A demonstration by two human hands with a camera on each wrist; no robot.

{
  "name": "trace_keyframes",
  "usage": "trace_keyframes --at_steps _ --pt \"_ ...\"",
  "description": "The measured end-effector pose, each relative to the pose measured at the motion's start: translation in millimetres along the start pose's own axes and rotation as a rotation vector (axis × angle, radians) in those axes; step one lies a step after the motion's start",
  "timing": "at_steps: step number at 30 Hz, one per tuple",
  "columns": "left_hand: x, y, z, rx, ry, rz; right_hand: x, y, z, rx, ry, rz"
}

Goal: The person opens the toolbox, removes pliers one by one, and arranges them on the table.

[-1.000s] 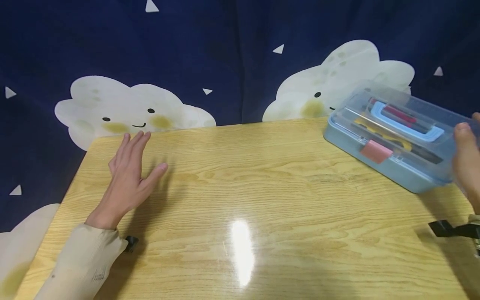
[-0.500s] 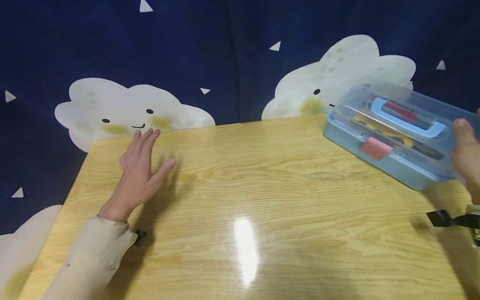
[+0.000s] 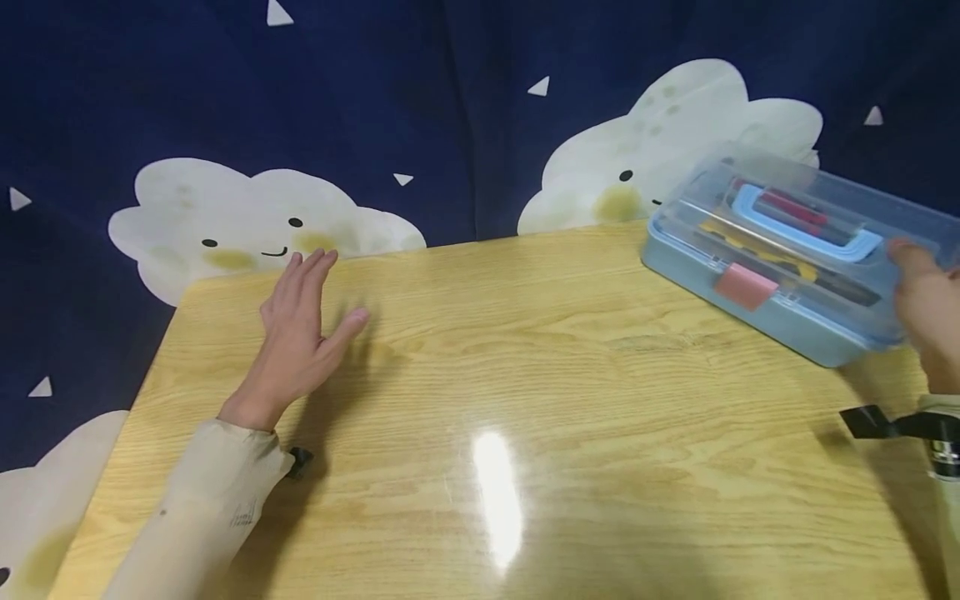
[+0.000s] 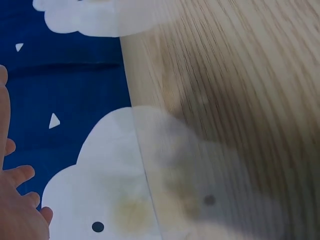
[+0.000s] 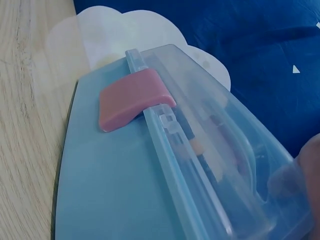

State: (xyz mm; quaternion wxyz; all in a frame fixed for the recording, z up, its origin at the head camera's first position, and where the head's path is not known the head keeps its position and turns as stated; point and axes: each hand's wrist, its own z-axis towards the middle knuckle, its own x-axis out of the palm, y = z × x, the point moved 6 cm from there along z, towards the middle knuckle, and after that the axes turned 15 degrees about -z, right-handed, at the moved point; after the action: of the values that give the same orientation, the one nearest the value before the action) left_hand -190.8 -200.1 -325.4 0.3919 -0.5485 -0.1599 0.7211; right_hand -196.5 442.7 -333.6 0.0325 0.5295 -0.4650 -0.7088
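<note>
A light-blue plastic storage box (image 3: 757, 329) with a transparent lid and a pink latch (image 3: 746, 286) sits at the right rear of the wooden table. A blue handle lies folded on its lid. Through the lid show a dark red item and a yellow-and-black item, perhaps a cutter. My right hand (image 3: 930, 317) grips the box's right end, thumb on the lid; its other fingers are mostly hidden. In the right wrist view the same box (image 5: 110, 185) fills the middle, latch closed. My left hand (image 3: 292, 342) is held over the table's left side, fingers extended, holding nothing.
The wooden table (image 3: 570, 400) reaches back to a dark blue cloth (image 3: 345, 92) printed with white clouds. A bright light reflection (image 3: 497, 500) lies on the tabletop. Black straps circle both wrists.
My left hand has drifted right and slightly farther back over the table. The box and my right hand shift only slightly left and up in view, along with the backdrop.
</note>
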Motion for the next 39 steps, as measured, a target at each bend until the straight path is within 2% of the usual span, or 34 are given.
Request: trace_keyframes --at_steps 3,7,11,16,19,22,39 --pt "4.9 -0.9 3.3 -0.013 0.024 -0.013 1.2 0.2 0.7 -0.048 -0.013 0.024" --pt "12.6 -2.6 9.2 -0.024 0.042 -0.029 5.5 1.0 -1.7 -0.059 0.010 0.021" --pt "22.8 -6.3 18.1 -0.012 0.060 -0.033 7.5 0.0 -8.8 -0.017 0.067 -0.040" --pt "35.5 -13.9 28.9 0.017 0.077 -0.032 7.6 -2.7 -17.0 0.019 0.128 -0.167" --pt "42.0 -19.1 33.6 0.029 0.085 -0.034 7.4 -2.2 -18.7 0.008 0.129 -0.221" --pt "48.2 -24.4 38.2 0.035 0.096 -0.037 7.7 -1.4 -19.5 0.002 0.131 -0.210" --pt "79.8 -54.6 70.7 0.049 0.173 -0.036 3.5 -2.5 -22.8 -0.050 0.145 -0.334"
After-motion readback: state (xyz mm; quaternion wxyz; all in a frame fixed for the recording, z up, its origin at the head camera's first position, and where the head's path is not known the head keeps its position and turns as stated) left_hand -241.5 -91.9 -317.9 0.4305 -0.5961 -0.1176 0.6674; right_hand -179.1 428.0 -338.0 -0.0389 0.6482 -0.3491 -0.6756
